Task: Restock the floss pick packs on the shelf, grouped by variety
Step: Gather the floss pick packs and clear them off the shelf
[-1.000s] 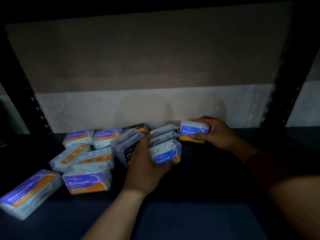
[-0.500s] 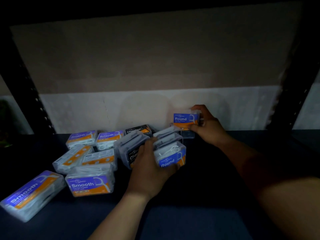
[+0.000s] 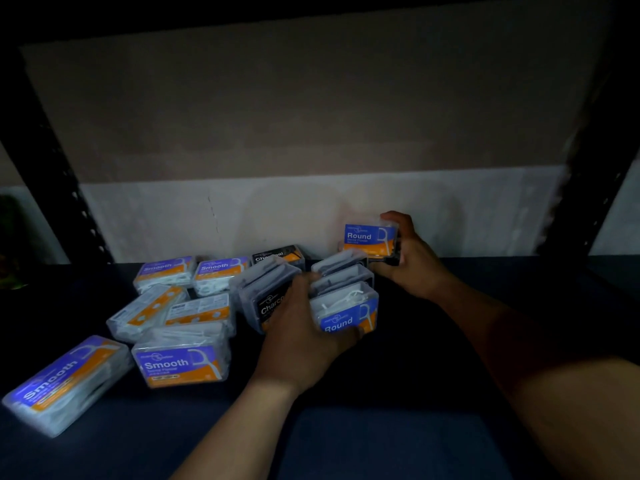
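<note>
My right hand (image 3: pixel 412 261) grips a blue-and-orange Round pack (image 3: pixel 370 239), held upright near the back wall above a short row of clear packs (image 3: pixel 341 271). The front pack of that row is another Round pack (image 3: pixel 346 311). My left hand (image 3: pixel 304 341) is closed around this front pack, its thumb against a black Charcoal pack (image 3: pixel 266 299). A second Charcoal pack (image 3: pixel 278 254) stands behind. Several Smooth packs lie to the left, one upright (image 3: pixel 181 360), one flat at the front corner (image 3: pixel 65 379), two at the back (image 3: pixel 166 271).
The dark shelf board (image 3: pixel 398 427) stretches forward and right of my hands. Black perforated uprights stand at the left (image 3: pixel 65 188) and right (image 3: pixel 595 188). A two-tone wall (image 3: pixel 311 133) closes the back. The scene is dim.
My right hand has lifted its Round pack up and back toward the wall, above the row. My left hand has stayed on the front Round pack.
</note>
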Tool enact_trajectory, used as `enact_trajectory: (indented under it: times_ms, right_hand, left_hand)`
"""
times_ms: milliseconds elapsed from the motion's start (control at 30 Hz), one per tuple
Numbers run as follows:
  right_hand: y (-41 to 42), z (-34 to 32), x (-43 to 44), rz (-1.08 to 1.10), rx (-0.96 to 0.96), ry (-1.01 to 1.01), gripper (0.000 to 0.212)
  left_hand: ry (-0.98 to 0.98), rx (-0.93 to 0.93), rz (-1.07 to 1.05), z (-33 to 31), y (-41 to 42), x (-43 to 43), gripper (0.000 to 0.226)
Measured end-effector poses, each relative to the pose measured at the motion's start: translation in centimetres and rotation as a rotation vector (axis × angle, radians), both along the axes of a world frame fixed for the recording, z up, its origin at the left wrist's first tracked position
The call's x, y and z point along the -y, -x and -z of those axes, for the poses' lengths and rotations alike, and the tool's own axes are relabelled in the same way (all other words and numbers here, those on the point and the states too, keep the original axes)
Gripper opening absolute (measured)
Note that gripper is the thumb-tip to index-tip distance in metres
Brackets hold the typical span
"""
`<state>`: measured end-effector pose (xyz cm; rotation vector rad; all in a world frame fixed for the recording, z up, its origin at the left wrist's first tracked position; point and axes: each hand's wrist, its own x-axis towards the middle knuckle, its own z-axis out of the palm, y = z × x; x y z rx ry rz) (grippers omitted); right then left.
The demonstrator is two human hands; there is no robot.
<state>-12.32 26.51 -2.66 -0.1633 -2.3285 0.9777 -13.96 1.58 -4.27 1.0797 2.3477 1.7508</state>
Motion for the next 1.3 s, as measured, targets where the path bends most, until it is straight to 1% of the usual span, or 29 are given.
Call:
enact_trajectory:
  times_ms: [167,467,567,767,933,1033,1133,1233,1300]
  right_hand:
    - [-0.2,-0.2,0.0,0.018,0.066,-0.001,0.088]
    - [-2.0,0.4,-0.1,0.028,-0.018,0.073,0.088]
    - [-4.3,0.6,0.2,0.076,-0.016,0.095,0.088]
    - [-10.3,0.7,2.5,0.157,-0.064,0.12,0.084]
    - [-15.9,-0.1,6.2,0.293,-0.017,0.14,0.078]
    - [-18.8,-0.7,8.3,0.332,0.031,0.14,0.073]
    - [-21.5,-1.3,10.0,0.375,0.058,0.106,0.074]
    - [-24.0,-1.7,11.7,0.408,0.044,0.098,0.076]
    - [-25.7,-1.8,12.8,0.412,0.033,0.1,0.074]
  left_hand:
    - [-0.004,0.027,0.034,-0.3,-0.2,0.2,0.073]
    - [0.003,0.01,0.026,-0.4,-0.4,0.2,0.071]
    - [0.011,0.0,0.017,-0.5,-0.6,0.1,0.07]
    - [0.082,-0.013,-0.002,-1.1,-1.2,0.4,0.075]
    - [0.137,-0.02,0.014,-2.0,-3.7,1.6,0.072]
    - [0.139,-0.022,0.01,-1.9,-5.3,2.9,0.07]
    - [0.159,-0.047,0.005,-1.9,-6.9,4.7,0.073]
    - [0.196,-0.076,-0.011,-2.2,-8.8,6.2,0.077]
    - [0.202,-0.066,-0.015,-2.3,-10.1,7.2,0.076]
